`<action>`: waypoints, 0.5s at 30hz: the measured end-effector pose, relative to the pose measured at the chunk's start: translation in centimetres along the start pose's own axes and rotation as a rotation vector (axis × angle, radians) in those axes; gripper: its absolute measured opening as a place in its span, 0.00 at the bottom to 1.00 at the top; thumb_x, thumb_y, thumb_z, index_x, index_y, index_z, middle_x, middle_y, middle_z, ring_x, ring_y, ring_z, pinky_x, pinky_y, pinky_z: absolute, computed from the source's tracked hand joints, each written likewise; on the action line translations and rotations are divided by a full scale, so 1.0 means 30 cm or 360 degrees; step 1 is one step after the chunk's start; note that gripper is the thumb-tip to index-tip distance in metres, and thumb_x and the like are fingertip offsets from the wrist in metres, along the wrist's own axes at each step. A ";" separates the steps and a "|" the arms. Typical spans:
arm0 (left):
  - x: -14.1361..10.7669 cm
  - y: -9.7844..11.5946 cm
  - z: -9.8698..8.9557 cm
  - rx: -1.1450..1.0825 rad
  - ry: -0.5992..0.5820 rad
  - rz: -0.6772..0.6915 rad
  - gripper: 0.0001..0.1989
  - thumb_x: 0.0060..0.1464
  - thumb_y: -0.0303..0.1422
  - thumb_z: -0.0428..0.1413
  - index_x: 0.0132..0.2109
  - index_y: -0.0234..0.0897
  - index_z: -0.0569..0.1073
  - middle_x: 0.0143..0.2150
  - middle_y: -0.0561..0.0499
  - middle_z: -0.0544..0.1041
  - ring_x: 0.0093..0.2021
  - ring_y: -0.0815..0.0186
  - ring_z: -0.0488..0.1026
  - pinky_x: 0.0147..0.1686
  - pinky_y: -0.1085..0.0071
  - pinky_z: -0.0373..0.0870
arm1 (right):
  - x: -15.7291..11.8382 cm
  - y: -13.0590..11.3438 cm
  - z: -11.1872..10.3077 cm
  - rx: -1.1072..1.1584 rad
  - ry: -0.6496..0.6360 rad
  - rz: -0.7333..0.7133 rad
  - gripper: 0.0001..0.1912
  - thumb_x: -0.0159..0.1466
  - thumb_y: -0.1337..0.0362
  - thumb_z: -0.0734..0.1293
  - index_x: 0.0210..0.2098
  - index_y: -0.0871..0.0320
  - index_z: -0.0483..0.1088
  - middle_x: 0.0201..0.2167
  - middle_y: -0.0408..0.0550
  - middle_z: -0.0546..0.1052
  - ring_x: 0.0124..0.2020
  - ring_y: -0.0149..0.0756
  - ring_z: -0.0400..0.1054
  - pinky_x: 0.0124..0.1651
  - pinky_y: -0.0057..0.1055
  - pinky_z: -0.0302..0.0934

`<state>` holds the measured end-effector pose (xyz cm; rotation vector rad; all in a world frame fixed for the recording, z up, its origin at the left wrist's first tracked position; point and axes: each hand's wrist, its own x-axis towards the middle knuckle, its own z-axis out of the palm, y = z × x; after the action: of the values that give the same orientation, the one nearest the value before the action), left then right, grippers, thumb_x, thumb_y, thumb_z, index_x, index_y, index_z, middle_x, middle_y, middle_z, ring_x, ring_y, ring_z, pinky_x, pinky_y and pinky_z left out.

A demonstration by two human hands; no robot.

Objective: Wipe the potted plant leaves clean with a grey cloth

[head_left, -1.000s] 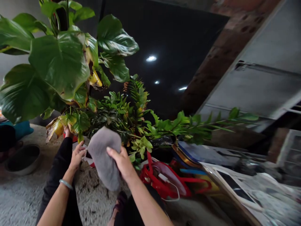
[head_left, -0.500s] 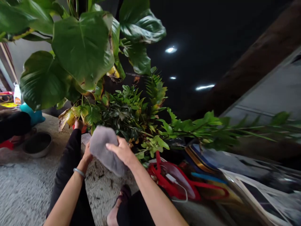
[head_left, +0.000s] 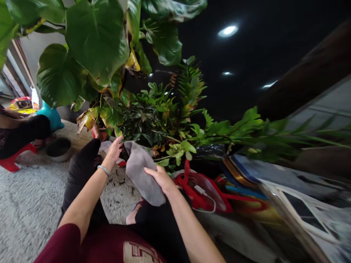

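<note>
A grey cloth (head_left: 144,175) hangs folded from my right hand (head_left: 161,179), with the thumb lying across its near face and the other fingers behind it. My left hand (head_left: 115,148) is just left of the cloth's upper end, apart from it, fingers spread and nothing in them. A pale bracelet (head_left: 103,170) circles my left wrist. Beyond both hands are the leafy potted plants (head_left: 142,120).
At the left, a person in dark clothes (head_left: 24,128) sits on a red stool (head_left: 16,160) beside a round basin (head_left: 58,148). A red bag (head_left: 203,190) with a white cable lies right of my right hand. Large leaves (head_left: 97,40) overhang the upper left.
My left hand has let go of the cloth and opened. The cloth, in my right hand, now hangs longer and lies further right in view. The camera view has shifted.
</note>
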<state>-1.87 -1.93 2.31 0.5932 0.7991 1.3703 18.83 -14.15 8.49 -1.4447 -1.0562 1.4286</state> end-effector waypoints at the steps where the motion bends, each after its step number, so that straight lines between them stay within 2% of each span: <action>1: -0.003 0.003 0.006 0.0009 0.0026 0.0012 0.23 0.57 0.44 0.60 0.55 0.37 0.77 0.64 0.43 0.71 0.48 0.60 0.73 0.44 0.66 0.71 | -0.021 -0.023 -0.041 0.0034 0.0066 -0.0055 0.19 0.43 0.56 0.77 0.33 0.59 0.79 0.27 0.49 0.83 0.29 0.44 0.76 0.36 0.37 0.67; 4: -0.011 0.013 0.011 -0.0017 0.0036 0.0025 0.22 0.54 0.39 0.64 0.55 0.38 0.77 0.65 0.42 0.68 0.45 0.61 0.72 0.40 0.67 0.71 | -0.042 -0.099 -0.123 0.0178 0.0323 -0.0228 0.22 0.44 0.53 0.78 0.36 0.58 0.79 0.30 0.49 0.84 0.33 0.46 0.78 0.39 0.38 0.69; 7: -0.017 0.036 -0.009 0.0053 -0.0034 0.0047 0.23 0.51 0.38 0.65 0.54 0.37 0.78 0.66 0.41 0.68 0.46 0.60 0.72 0.38 0.67 0.71 | -0.042 -0.102 -0.123 0.0328 0.0438 -0.0259 0.23 0.46 0.50 0.76 0.36 0.57 0.79 0.31 0.50 0.84 0.37 0.49 0.79 0.43 0.42 0.70; 11: -0.018 0.067 -0.058 0.0145 -0.0088 0.0040 0.22 0.48 0.37 0.66 0.51 0.36 0.80 0.67 0.41 0.66 0.44 0.61 0.72 0.34 0.69 0.72 | -0.072 -0.005 -0.053 0.0229 0.0311 -0.0008 0.17 0.45 0.53 0.76 0.30 0.55 0.80 0.29 0.52 0.84 0.37 0.55 0.78 0.43 0.46 0.70; 13: -0.012 0.073 -0.085 0.0161 -0.0111 0.0013 0.22 0.47 0.37 0.67 0.49 0.36 0.80 0.67 0.41 0.66 0.44 0.62 0.72 0.34 0.69 0.72 | -0.094 0.013 -0.022 0.0099 0.0183 -0.0023 0.15 0.45 0.54 0.76 0.30 0.55 0.80 0.29 0.52 0.84 0.36 0.55 0.78 0.43 0.46 0.69; 15: -0.003 0.071 -0.110 0.0155 -0.0132 0.0001 0.22 0.46 0.37 0.67 0.49 0.35 0.81 0.65 0.40 0.68 0.43 0.62 0.72 0.34 0.69 0.72 | -0.104 -0.025 -0.003 -0.0008 0.0052 -0.0147 0.15 0.46 0.54 0.76 0.31 0.56 0.80 0.30 0.52 0.84 0.34 0.52 0.77 0.42 0.44 0.68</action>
<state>-5.79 -2.01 1.95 0.7217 0.8019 1.3043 18.92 -16.90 10.15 -1.4000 -1.0927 1.3339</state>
